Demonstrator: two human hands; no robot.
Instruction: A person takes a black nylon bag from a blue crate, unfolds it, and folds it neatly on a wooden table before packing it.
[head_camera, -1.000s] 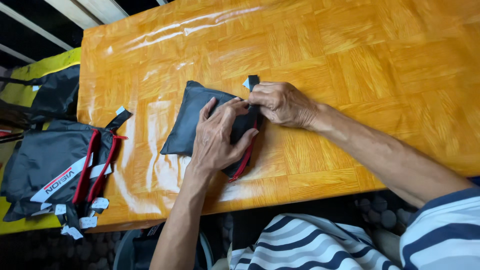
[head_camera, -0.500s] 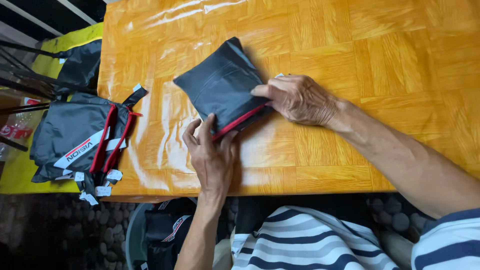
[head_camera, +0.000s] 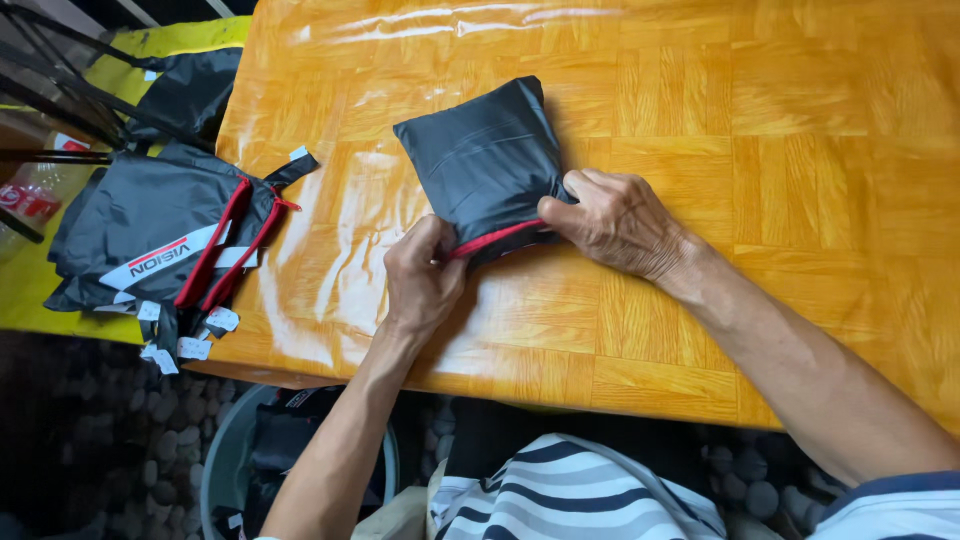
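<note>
A dark grey fabric pouch (head_camera: 485, 160) with a red zip edge lies on the glossy orange wooden table (head_camera: 760, 150). My left hand (head_camera: 422, 275) pinches the near left end of the red edge. The near right corner of the pouch is gripped by my right hand (head_camera: 615, 220), fingers curled over the fabric. Both hands sit at the pouch's near side.
A pile of similar grey and red pouches (head_camera: 165, 240) with white tags hangs over the table's left edge. Behind it lies black fabric (head_camera: 190, 85) on a yellow surface. A grey bucket (head_camera: 235, 465) stands on the pebbled floor below. My striped shirt (head_camera: 580, 500) is at the bottom.
The pouch has been turned and spread flatter, red edge toward me. My left hand slid from on top of it to its near left end. The view shifted left.
</note>
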